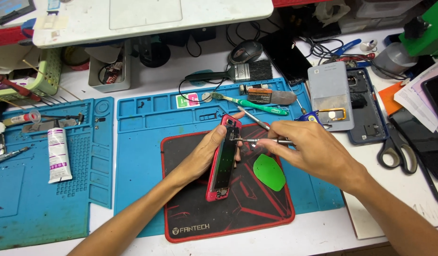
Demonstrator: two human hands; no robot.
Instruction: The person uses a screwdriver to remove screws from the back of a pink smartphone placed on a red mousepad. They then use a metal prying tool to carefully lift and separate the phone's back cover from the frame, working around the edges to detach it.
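Over the black mouse pad with the red border (200, 218), which lies on the large blue silicone work mat (143, 156), the left hand (207, 154) holds a slim red-framed phone body with its back open (223, 161). The phone is tipped up on one long edge, its long axis running from near the person up and away toward the far side of the bench, leaning slightly right at the top. The left hand's fingers wrap around it from the left side, the thumb pressing near the top end.

The right hand (309, 149) comes in from the right, closed in a pinch around a thin metal precision screwdriver (266, 141). The tool lies almost level, pointing left, so it meets the phone roughly square to the long axis. Its tip sits at the upper part of the phone's open inside; whether it is seated in a screw is too small to tell.

So the phone lies between the two hands, gripped by the left and touched by the right only through the tool. A second thin metal tool (253, 118) slants just beyond the screwdriver. A green teardrop-shaped plastic pick (268, 171) rests on the pad just below the right hand.
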